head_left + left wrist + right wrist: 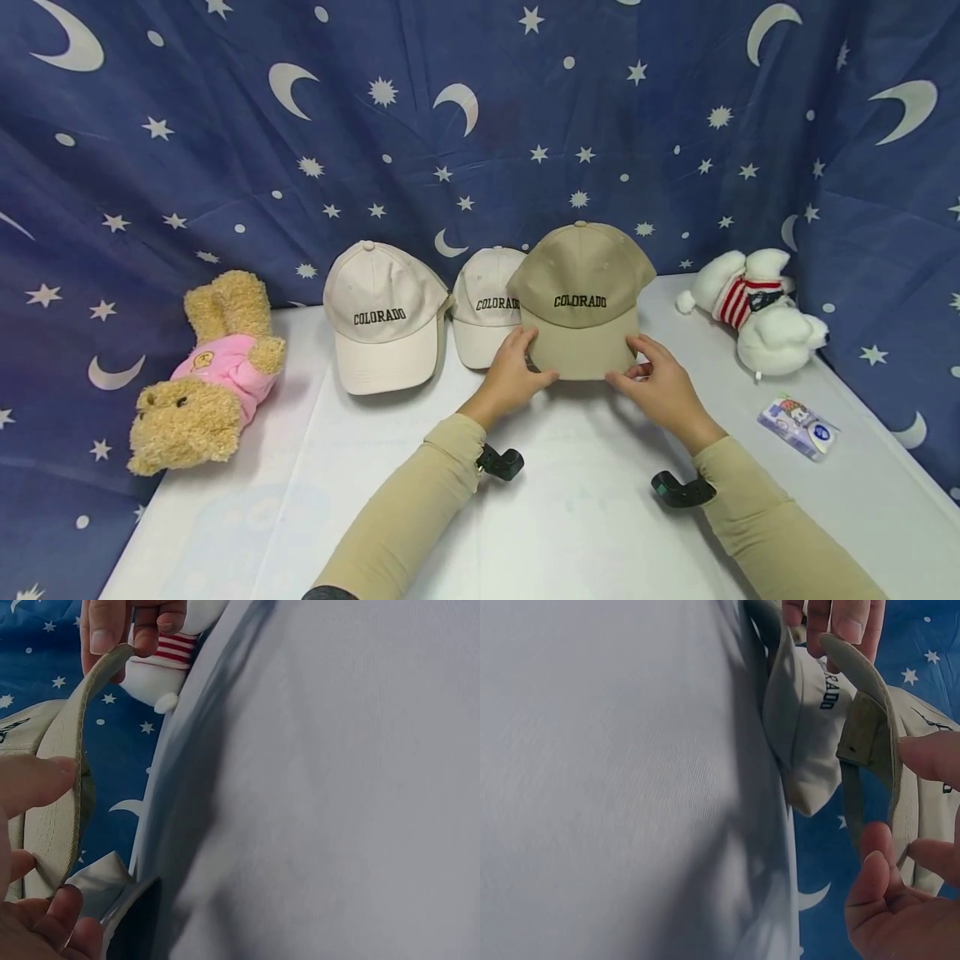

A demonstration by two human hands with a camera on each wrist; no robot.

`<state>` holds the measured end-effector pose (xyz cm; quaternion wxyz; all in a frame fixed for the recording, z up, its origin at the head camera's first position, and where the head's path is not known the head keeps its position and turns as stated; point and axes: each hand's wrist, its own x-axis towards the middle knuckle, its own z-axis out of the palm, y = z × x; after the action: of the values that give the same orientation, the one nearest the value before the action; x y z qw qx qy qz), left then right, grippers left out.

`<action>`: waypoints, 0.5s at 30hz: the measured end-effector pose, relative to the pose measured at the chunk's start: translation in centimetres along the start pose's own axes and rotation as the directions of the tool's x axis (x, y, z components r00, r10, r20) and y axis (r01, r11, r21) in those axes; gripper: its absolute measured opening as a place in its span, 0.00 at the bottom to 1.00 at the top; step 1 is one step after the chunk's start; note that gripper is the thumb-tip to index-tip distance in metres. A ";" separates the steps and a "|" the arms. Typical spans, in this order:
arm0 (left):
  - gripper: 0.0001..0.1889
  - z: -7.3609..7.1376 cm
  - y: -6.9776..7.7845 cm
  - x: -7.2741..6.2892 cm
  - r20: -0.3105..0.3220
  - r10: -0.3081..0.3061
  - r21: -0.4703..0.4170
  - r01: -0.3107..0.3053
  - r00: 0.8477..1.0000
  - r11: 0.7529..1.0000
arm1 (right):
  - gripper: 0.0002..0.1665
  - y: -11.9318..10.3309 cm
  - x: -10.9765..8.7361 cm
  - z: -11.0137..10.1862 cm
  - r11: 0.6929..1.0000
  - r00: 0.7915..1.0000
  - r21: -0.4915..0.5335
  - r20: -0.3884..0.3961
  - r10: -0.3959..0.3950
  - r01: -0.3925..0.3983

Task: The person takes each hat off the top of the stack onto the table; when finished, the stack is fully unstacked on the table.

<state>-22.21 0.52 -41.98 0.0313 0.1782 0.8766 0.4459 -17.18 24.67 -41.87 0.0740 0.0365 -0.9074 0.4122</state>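
Observation:
A khaki baseball cap [580, 271] lettered COLORADO is held up by its brim, front facing me. My left hand [512, 375] pinches the brim's left side, thumb and fingers on opposite faces, as the left wrist view shows on the brim [56, 799]. On the other side my right hand [666, 390] grips the brim's right edge the same way; in the right wrist view the cap's back strap [864, 731] shows behind the brim. Behind the khaki cap stands a smaller cream cap [480, 292], partly hidden. A larger cream cap [382, 312] sits farther left.
A teddy bear [217, 375] in a pink top lies at the left of the white table [570, 533]. At right lie a white plush bear [776, 333] with red stripes and a small purple packet [799, 427]. A blue moon-and-star curtain [495, 108] hangs behind.

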 end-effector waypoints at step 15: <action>0.40 2.4 1.4 1.0 -0.022 -0.026 0.032 0.027 0.999 0.999 | 0.45 1.4 -0.4 -1.5 0.999 0.999 -0.021 -0.023 0.026 -0.027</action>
<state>-22.22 3.45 -42.20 0.0248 0.1622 0.8862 0.4332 -16.79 26.72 -42.05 0.0792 0.0189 -0.9112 0.4038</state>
